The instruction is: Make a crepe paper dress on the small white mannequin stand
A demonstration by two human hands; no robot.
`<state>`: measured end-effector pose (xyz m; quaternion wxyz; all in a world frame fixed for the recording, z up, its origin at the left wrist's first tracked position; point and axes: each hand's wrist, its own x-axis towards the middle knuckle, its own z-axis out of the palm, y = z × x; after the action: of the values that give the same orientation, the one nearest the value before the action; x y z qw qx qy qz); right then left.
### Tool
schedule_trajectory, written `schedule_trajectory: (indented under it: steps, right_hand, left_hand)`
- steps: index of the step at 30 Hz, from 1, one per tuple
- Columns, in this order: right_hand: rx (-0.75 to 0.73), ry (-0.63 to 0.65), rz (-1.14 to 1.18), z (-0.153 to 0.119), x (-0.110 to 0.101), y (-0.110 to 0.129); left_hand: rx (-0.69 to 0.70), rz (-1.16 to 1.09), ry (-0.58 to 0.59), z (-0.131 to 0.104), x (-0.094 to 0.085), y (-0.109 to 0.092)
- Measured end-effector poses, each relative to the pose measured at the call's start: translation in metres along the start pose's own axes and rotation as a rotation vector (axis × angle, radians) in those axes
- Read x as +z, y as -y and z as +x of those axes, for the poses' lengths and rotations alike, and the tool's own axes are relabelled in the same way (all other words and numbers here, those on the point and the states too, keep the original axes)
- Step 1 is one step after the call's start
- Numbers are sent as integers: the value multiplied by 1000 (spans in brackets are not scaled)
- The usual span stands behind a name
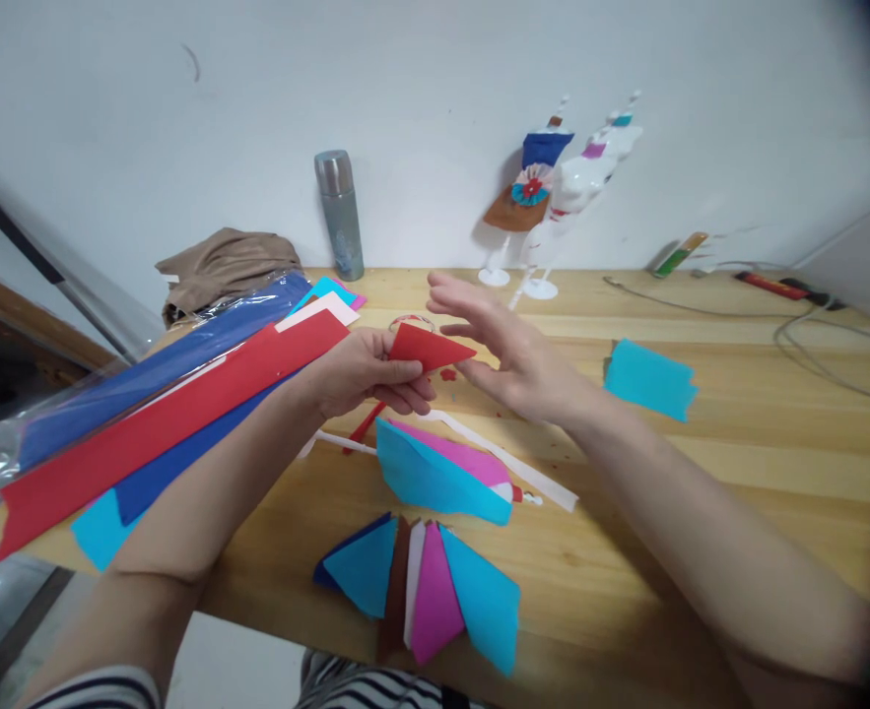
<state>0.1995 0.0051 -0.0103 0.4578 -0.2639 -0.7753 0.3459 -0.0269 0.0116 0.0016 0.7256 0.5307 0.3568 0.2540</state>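
Note:
My left hand [379, 372] pinches a red pointed piece of paper or felt [427, 348] between thumb and fingers, its tip toward the right. Close to that tip, my right hand [508, 354] is held with its fingers apart and nothing visible in them. Below the hands lie a blue and magenta piece [441, 478] and a white strip [508, 458]. Nearer the table's front edge, several cut pieces in blue, brown, white and magenta [438, 591] are fanned out. A small red scrap [448, 375] lies under the right fingers.
Long red [161, 433] and blue sheets lie at the left, beside a brown cloth [232, 266]. A thermos flask [340, 217] and a decorated mannequin-like stand [545, 197] are at the back. A light-blue piece [648, 379] and grey cables [796, 335] lie on the right.

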Motion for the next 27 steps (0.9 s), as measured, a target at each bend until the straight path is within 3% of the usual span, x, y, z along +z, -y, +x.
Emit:
schedule_trajectory:
  steps: [3, 5, 12, 14, 17, 19, 23, 27]
  right_hand:
    - [-86, -10, -128, 0, 3, 0]
    - [-65, -29, -140, -1, 3, 0]
    - [92, -193, 124, 2, 4, 0]
    - [197, -254, 204, 4, 4, 0]
    - [364, -332, 282, 5, 4, -1]
    - [426, -352, 301, 5, 6, -2]
    - [500, -321, 288, 3, 12, -1]
    - [518, -273, 313, 1, 16, 0]
  left_hand:
    - [-12, -21, 19, 1, 2, 0]
    - [-32, -31, 18, 1, 2, -1]
    - [-74, 30, 18, 1, -6, -4]
    - [-29, 81, -51, 1, -9, -5]
    - [156, 121, -275, 1, -9, -6]
    - [190, 108, -335, 1, -5, -6]
    - [90, 129, -254, 0, 7, -5]
    - [116, 243, -201, -2, 13, -3]
